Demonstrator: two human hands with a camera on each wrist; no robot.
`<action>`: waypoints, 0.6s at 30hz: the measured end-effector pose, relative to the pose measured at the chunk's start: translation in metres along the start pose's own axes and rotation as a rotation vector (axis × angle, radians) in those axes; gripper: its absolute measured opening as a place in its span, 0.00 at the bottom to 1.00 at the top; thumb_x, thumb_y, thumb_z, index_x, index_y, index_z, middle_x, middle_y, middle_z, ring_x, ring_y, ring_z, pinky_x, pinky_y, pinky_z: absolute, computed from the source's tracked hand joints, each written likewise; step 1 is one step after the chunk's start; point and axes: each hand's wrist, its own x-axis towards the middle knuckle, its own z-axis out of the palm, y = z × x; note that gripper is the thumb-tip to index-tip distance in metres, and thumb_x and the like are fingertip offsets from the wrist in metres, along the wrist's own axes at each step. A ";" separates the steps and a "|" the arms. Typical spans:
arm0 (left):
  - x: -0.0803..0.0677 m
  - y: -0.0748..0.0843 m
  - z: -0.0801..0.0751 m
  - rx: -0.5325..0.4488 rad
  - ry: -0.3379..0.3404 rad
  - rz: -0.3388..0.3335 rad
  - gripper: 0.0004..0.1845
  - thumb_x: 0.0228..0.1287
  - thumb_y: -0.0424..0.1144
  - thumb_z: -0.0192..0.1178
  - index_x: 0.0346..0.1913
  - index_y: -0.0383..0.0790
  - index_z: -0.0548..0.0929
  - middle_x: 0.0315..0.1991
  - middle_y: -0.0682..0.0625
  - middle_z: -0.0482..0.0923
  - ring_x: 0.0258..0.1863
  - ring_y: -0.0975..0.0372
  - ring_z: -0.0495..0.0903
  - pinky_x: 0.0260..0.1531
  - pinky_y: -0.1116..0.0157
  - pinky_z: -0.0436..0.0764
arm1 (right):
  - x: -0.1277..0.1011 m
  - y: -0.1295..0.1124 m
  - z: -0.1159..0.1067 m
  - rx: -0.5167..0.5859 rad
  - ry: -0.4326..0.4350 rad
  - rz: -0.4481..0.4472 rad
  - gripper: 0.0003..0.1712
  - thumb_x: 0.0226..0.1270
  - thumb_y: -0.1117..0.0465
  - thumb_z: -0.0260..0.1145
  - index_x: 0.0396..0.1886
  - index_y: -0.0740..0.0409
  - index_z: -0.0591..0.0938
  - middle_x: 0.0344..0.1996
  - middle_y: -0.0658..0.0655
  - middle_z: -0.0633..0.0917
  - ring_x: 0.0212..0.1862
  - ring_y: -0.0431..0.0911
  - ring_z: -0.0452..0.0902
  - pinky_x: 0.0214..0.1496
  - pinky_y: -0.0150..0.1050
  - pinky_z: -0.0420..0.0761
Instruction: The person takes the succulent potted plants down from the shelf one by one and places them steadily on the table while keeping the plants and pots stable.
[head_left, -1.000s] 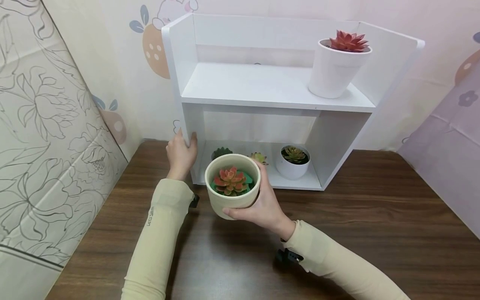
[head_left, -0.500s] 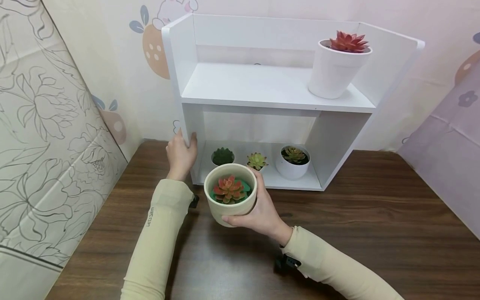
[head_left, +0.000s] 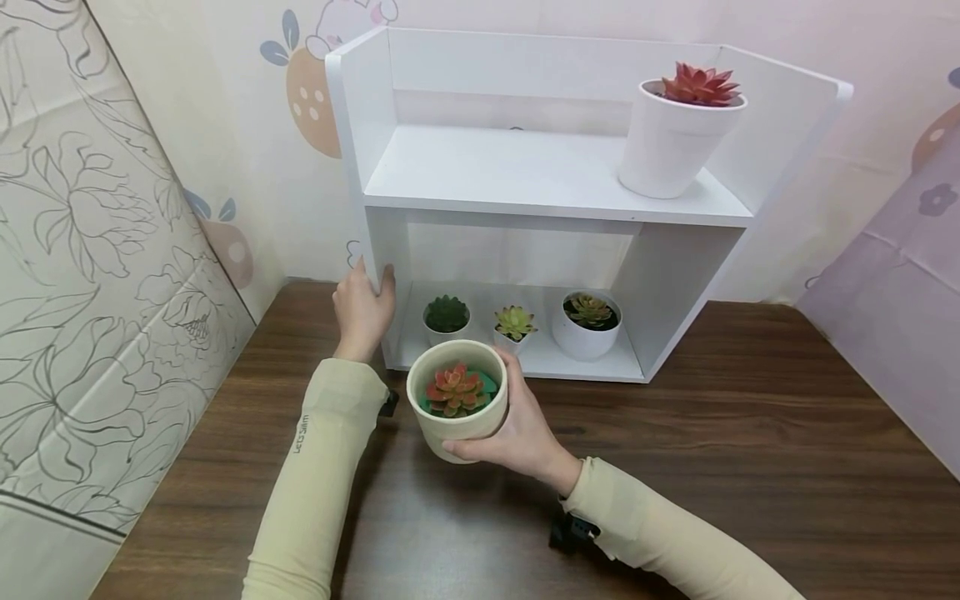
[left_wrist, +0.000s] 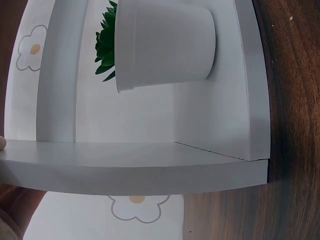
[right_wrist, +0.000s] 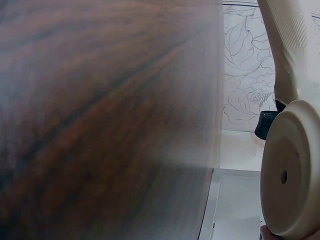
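My right hand (head_left: 528,433) grips a cream flower pot (head_left: 457,429) from its right side, thumb across the front. A red-and-green succulent (head_left: 456,390) sits in this pot. In the right wrist view the underside of the flower pot (right_wrist: 284,175), with a small hole, shows clear of the table. My left hand (head_left: 362,310) holds the left side panel of a white two-tier shelf (head_left: 510,204), thumb on the inner face and fingers outside. The left wrist view has the shelf panel (left_wrist: 130,175) crossing it, with a bit of the hand at the left edge.
On the lower tier stand a dark green succulent (head_left: 446,314), a small yellow-green one (head_left: 514,322) and a round white pot (head_left: 587,333). A tall white pot (head_left: 663,150) with a red succulent is on the upper tier's right. Brown wooden table (head_left: 765,450) lies underneath.
My right hand has brought the cream flower pot down and slightly left, away from the shelf, uncovering the small plants behind it. My left hand stays on the side panel.
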 end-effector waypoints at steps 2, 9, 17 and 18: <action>0.000 0.000 0.000 0.000 0.000 0.001 0.18 0.69 0.41 0.53 0.51 0.28 0.77 0.47 0.32 0.82 0.48 0.40 0.81 0.48 0.44 0.76 | 0.000 0.001 0.000 -0.006 -0.003 0.007 0.63 0.33 0.60 0.84 0.69 0.44 0.57 0.61 0.48 0.73 0.59 0.46 0.71 0.63 0.42 0.69; -0.001 0.001 0.000 -0.001 -0.003 -0.003 0.18 0.69 0.41 0.52 0.51 0.28 0.77 0.46 0.32 0.82 0.47 0.40 0.81 0.48 0.45 0.76 | 0.001 0.002 -0.001 -0.007 -0.021 0.035 0.61 0.33 0.59 0.84 0.69 0.46 0.58 0.60 0.48 0.73 0.59 0.45 0.71 0.62 0.43 0.70; 0.000 0.001 0.000 0.002 -0.003 0.005 0.18 0.69 0.40 0.53 0.52 0.28 0.77 0.47 0.32 0.82 0.48 0.40 0.81 0.50 0.44 0.75 | 0.001 0.002 -0.002 -0.029 -0.045 0.052 0.61 0.33 0.60 0.84 0.68 0.50 0.59 0.60 0.51 0.73 0.58 0.46 0.71 0.62 0.44 0.70; 0.001 0.001 -0.001 0.004 -0.002 0.007 0.18 0.69 0.40 0.53 0.52 0.28 0.77 0.47 0.31 0.82 0.48 0.40 0.81 0.50 0.44 0.75 | 0.001 0.002 -0.002 -0.034 -0.046 0.053 0.61 0.33 0.59 0.84 0.68 0.50 0.59 0.59 0.51 0.73 0.58 0.46 0.72 0.62 0.43 0.70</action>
